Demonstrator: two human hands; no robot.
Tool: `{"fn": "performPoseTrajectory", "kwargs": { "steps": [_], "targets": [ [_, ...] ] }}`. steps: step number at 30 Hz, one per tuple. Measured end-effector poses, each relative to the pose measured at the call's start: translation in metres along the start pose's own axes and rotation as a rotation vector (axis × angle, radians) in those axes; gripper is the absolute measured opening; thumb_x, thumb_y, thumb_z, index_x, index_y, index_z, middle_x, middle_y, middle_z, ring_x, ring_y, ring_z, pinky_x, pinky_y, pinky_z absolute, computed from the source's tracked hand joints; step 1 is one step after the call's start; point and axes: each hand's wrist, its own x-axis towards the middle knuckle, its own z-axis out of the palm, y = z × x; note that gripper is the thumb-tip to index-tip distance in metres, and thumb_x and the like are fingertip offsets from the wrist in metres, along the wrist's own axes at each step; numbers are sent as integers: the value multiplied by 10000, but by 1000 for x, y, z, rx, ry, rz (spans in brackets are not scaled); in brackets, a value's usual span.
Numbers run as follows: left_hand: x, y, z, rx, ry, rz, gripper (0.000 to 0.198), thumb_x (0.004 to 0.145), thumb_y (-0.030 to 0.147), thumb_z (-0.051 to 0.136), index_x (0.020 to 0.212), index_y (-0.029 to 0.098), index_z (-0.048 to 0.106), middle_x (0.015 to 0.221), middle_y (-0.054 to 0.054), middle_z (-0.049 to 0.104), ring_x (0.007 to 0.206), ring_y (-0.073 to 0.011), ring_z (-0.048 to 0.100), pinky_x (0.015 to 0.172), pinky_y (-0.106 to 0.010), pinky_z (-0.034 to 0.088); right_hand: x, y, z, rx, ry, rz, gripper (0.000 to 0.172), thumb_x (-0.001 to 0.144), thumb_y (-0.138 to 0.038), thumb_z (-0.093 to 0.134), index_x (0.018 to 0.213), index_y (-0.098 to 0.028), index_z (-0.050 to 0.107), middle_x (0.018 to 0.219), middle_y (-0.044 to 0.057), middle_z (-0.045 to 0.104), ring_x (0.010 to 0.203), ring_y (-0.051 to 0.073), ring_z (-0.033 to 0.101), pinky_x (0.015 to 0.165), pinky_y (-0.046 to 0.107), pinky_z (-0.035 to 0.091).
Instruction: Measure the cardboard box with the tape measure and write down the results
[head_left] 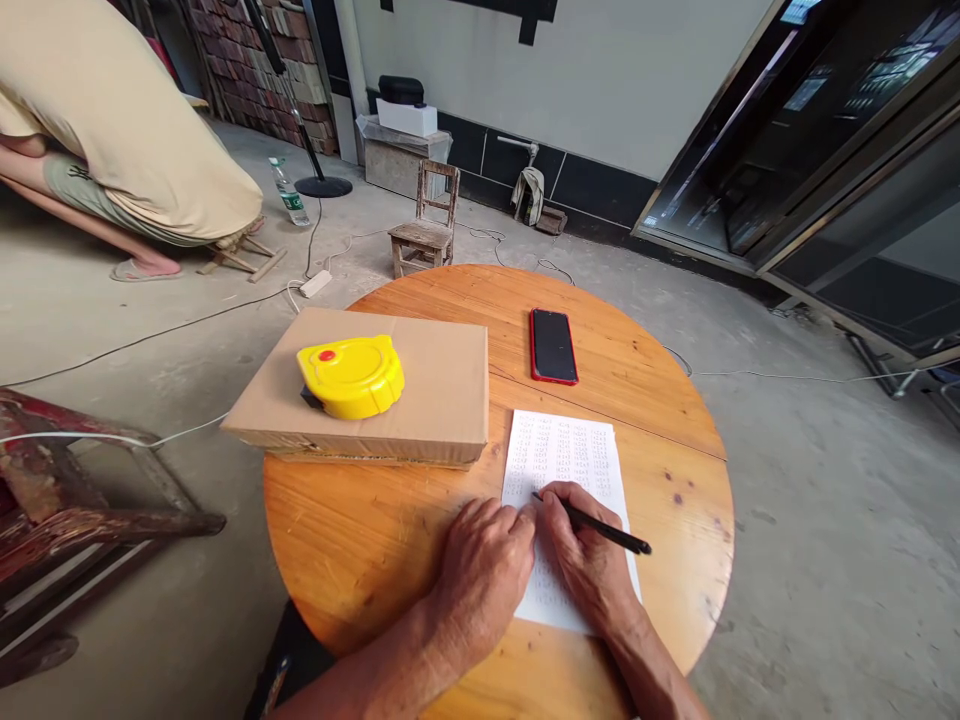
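My right hand (pixel 589 545) is closed around a black pen (pixel 611 531), its tip against the white sheet of paper (pixel 566 445). Columns of small handwritten characters cover much of the sheet, too small for me to read. Beside it, my left hand (pixel 487 560) lies with its fingers curled under, over the paper's left edge and against my right hand. What is beneath those fingers is hidden. Both hands rest on a round wooden table (pixel 360 560).
On the table's left stands a cardboard box (pixel 442 390) topped by a yellow tape measure (pixel 352 375). A red-cased phone (pixel 553 345) lies beyond the paper. Farther off are a small wooden chair (pixel 427 235), a water bottle (pixel 289 192), cables and a bent-over person (pixel 127 120).
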Motion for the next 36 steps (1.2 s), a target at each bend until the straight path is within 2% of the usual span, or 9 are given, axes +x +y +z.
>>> {"fn": "performPoseTrajectory", "kwargs": {
  "steps": [11,17,21,36],
  "targets": [
    [2,1,-1,-2,-2,-8,154,826,46,609,852,183,672,689,-9,638,683,-243,620,636,-379,511,-1,1,-1,33,-18,19,252,941,-329,514,790,-174,643,662,3,617,579,135,511,554,245,422],
    [1,1,0,4,4,-1,134,834,62,613,864,178,671,705,-15,653,691,-240,630,652,-380,520,-4,6,0,74,37,75,262,946,-357,508,817,-175,646,662,-2,594,583,135,494,564,249,423],
    [2,0,0,8,7,2,133,839,69,609,880,176,675,702,-14,651,686,-238,629,650,-379,522,-3,7,1,83,27,78,251,943,-349,518,810,-176,644,636,-16,567,559,125,457,533,243,398],
    [2,1,-2,5,8,-3,143,835,63,603,880,178,674,692,-13,638,677,-241,625,636,-377,518,-1,4,0,56,0,62,268,939,-349,518,788,-169,647,661,3,609,586,135,505,568,248,424]
  ]
}}
